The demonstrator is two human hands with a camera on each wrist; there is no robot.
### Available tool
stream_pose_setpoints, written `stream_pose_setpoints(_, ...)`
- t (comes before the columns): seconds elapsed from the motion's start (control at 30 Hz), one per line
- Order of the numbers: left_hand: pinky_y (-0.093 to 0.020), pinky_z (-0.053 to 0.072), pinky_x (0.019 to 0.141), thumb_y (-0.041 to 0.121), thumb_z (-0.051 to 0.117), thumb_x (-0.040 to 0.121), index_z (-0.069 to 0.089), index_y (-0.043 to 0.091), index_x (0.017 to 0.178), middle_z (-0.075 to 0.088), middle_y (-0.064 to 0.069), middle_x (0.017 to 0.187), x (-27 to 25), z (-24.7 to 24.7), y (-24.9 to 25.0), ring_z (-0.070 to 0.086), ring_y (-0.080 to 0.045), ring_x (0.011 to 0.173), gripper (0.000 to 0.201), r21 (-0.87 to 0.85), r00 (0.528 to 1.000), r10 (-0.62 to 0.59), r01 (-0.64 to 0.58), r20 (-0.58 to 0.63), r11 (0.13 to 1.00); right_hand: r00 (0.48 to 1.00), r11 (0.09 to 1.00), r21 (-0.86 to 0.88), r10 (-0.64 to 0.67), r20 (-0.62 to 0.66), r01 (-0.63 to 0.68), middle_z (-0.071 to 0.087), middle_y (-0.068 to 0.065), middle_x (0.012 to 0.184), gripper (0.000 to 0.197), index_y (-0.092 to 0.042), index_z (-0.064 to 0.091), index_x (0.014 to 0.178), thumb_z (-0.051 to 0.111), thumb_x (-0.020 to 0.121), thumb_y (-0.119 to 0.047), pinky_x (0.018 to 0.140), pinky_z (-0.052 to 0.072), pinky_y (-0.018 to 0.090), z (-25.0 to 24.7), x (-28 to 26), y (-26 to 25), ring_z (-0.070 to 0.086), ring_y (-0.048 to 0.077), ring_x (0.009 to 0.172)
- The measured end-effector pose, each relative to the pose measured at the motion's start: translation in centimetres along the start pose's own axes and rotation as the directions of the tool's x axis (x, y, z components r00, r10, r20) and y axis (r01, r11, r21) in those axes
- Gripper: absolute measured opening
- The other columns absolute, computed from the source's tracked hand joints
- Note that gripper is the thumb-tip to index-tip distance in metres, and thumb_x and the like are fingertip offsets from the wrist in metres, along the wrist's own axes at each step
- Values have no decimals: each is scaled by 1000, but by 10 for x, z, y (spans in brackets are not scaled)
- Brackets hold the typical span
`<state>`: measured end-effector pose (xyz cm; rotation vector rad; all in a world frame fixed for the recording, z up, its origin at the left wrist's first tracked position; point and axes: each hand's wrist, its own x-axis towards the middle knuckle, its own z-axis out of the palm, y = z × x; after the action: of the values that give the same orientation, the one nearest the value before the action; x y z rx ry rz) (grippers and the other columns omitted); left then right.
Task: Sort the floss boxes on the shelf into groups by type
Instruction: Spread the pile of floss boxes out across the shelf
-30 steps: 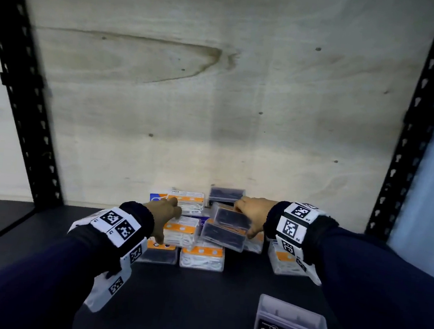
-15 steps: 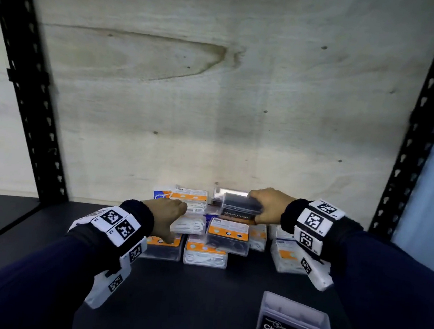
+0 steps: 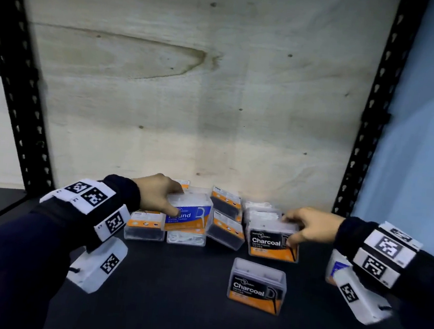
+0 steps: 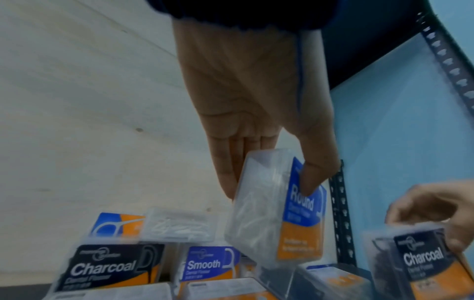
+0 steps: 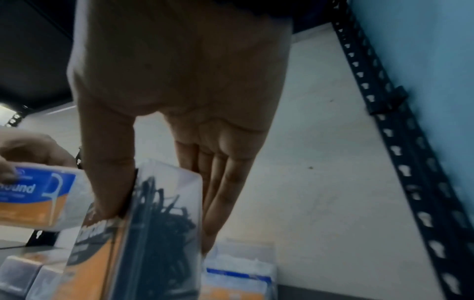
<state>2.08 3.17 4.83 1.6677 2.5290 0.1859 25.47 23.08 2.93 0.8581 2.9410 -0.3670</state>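
Both hands have lifted boxes out of the pile since a moment ago: then the left was only resting on a white box and the right was tipping a dark one up at the back.

Largest here is the black metal shelf point(image 3: 168, 306) with its pale plywood back panel point(image 3: 191, 94). On it lies the jumbled pile of clear plastic floss boxes point(image 3: 186, 237), some on their sides, near the back panel. A separate clear box with a black and orange "Charcoal" label point(image 3: 256, 286) stands upright alone in front of the pile, well apart from it.

Left hand point(image 3: 158, 194): thumb on the label face and fingers behind pinch a clear box with a blue and orange "Round" label point(image 4: 279, 211), held above the pile.

Right hand point(image 3: 308, 225): thumb and fingers clamp a second clear "Charcoal" box full of black picks point(image 3: 273, 238), upright at the pile's right edge.
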Motion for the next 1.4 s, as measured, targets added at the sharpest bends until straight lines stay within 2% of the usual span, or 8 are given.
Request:
stream_pose_setpoints(0.23, -11, 36, 57, 35, 63, 81, 55, 7, 125, 65, -9, 120, -7, 2, 26, 49, -12, 88, 53, 73, 997, 74, -77, 31, 994, 996, 997, 18, 79, 38, -80, 64, 8, 122, 50, -11, 57, 125, 71, 78, -20, 82, 42, 19, 33, -27, 18, 51, 8, 94)
stream_pose_setpoints(0.73, -15, 39, 61, 36, 64, 78, 57, 10, 124, 67, -8, 117, 10, -15, 67, 53, -14, 87, 53, 167, 982, 188, -187, 15, 968, 939, 894, 424, 258, -226, -144, 64, 2, 116, 42, -12, 56, 126, 62, 87, -27, 106, 42, 29, 95, -90, 72, 59, 16, 113)
stream_pose_setpoints(0.8, -16, 39, 61, 25, 66, 83, 57, 9, 125, 67, -9, 117, 17, -21, 79, 52, -14, 87, 45, 194, 973, 230, -224, -6, 955, 957, 945, 288, 217, -192, -156, 55, 0, 136, 57, -14, 51, 133, 57, 85, -45, 112, 35, 28, 102, -99, 77, 49, 13, 127)
stream_pose_setpoints(0.87, -18, 39, 72, 25, 66, 84, 57, 10, 126, 66, -8, 120, 26, -27, 94, 51, -13, 89, 46, 217, 965, 262, -254, -8, 943, 976, 963, 228, 177, -125, -145, 41, -7, 148, 108, -20, 43, 139, 30, 57, -89, 115, 28, 27, 107, -102, 74, 36, 10, 137)
stream_pose_setpoints(0.97, -17, 38, 78, 25, 68, 83, 57, 11, 127, 62, -7, 126, 43, -31, 119, 58, -20, 101, 48, 234, 955, 298, -290, 3, 928, 978, 966, 207, 177, -110, -151, 30, -7, 154, 146, -23, 35, 143, -3, 25, -99, 118, 24, 31, 122, -94, 80, 28, 9, 142)
stream_pose_setpoints(1.1, -25, 44, 87, 24, 69, 82, 57, 11, 127, 57, -9, 128, 63, -30, 151, 55, -23, 114, 48, 273, 931, 364, -355, 20, 894, 978, 975, 137, 188, -95, -175, 13, -5, 160, 117, -24, 23, 148, 8, 52, -88, 118, 11, 22, 128, -95, 71, 12, 8, 147)
stream_pose_setpoints(1.27, -23, 41, 81, 24, 69, 81, 59, 13, 125, 57, -7, 126, 77, -24, 174, 48, -14, 97, 46, 276, 920, 392, -382, 21, 882, 981, 984, 54, 173, -91, -168, 7, -6, 160, 144, -24, 16, 150, -29, 27, -84, 119, 5, 22, 135, -94, 74, 7, 8, 148)
stream_pose_setpoints(1.4, -25, 44, 87, 24, 69, 82, 59, 12, 125, 57, -7, 127, 80, -23, 180, 54, -21, 109, 46, 276, 916, 400, -389, 19, 879, 981, 982, 64, 183, -59, -179, 5, -7, 161, 110, -24, 14, 150, -4, 56, -78, 119, 4, 22, 129, -96, 68, 5, 7, 148)
